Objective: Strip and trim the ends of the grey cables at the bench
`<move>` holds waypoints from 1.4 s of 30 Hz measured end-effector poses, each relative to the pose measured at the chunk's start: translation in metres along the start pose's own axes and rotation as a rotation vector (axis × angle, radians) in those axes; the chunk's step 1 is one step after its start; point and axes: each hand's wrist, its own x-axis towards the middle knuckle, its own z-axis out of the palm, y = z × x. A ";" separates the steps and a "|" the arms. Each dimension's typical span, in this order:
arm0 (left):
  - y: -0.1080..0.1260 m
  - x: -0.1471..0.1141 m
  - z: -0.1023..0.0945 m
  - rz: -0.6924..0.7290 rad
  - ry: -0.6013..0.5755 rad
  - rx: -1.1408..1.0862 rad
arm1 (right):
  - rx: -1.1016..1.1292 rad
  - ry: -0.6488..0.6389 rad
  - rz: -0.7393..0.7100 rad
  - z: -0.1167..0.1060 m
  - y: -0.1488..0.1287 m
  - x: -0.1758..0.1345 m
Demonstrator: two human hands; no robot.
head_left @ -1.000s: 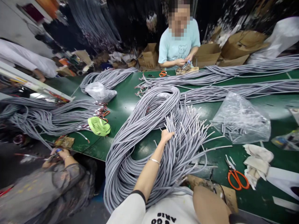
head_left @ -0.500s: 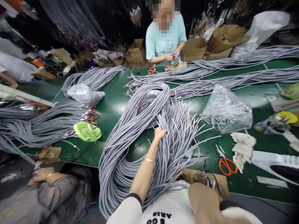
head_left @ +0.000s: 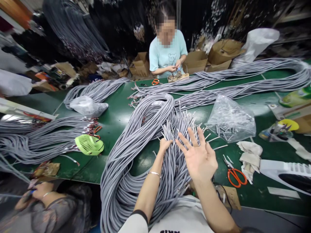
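Green workbench (head_left: 119, 113), strewn with cable runs (head_left: 255, 85). Gray cable bundle (head_left: 141, 132) sprawls from centre to seven o'clock. Left hand (head_left: 165, 145), five o'clock, clamped round bundle near white tips (head_left: 167, 129); right hand (head_left: 202, 161), four o'clock, empty, fingers spread wide! Bundle looks heavy, springy, probably slippery; best hold: gathered stretch just below tips.

Showing black lettering (head_left: 170, 231) on the wearer's white shirt (head_left: 181, 213), running upside down at the bottom edge, being cut off before forming a readable word, showing pale marks (head_left: 98, 79) on a dark blue item (head_left: 93, 78), blurring past reading
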 end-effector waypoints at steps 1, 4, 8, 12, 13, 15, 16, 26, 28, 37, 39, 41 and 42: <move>-0.001 0.001 0.000 0.001 -0.025 -0.005 | 0.015 0.014 0.005 0.001 -0.001 -0.001; -0.003 0.002 0.000 0.002 -0.072 -0.013 | 0.018 0.021 -0.001 0.002 -0.002 -0.003; -0.006 0.005 0.001 -0.012 -0.079 -0.048 | -0.029 -0.010 -0.062 0.002 -0.001 -0.007; -0.008 0.007 0.003 -0.011 -0.066 -0.120 | -0.103 -0.027 -0.118 0.001 0.003 -0.008; -0.009 0.007 0.003 -0.004 -0.062 -0.147 | -0.143 -0.020 -0.140 -0.001 0.005 -0.006; -0.009 0.004 0.002 0.029 -0.060 -0.213 | -0.286 0.009 -0.194 -0.011 0.012 0.000; -0.009 0.002 0.002 0.056 -0.064 -0.253 | -0.381 0.030 -0.216 -0.019 0.015 0.004; -0.001 -0.039 -0.024 0.309 -0.193 -0.698 | -1.031 -0.008 -0.105 -0.085 0.038 0.051; 0.000 -0.042 -0.025 0.315 -0.202 -0.740 | -1.123 -0.033 -0.083 -0.092 0.042 0.059; -0.016 -0.027 -0.017 0.184 -0.089 -0.678 | -1.653 -0.129 0.091 -0.127 0.079 0.075; -0.020 -0.020 -0.013 0.137 -0.045 -0.645 | -1.757 -0.130 0.088 -0.121 0.089 0.082; -0.023 -0.014 -0.010 0.092 -0.002 -0.614 | -1.847 -0.120 0.091 -0.112 0.099 0.096; -0.024 -0.012 -0.009 0.072 0.015 -0.600 | -1.887 -0.111 0.100 -0.107 0.104 0.104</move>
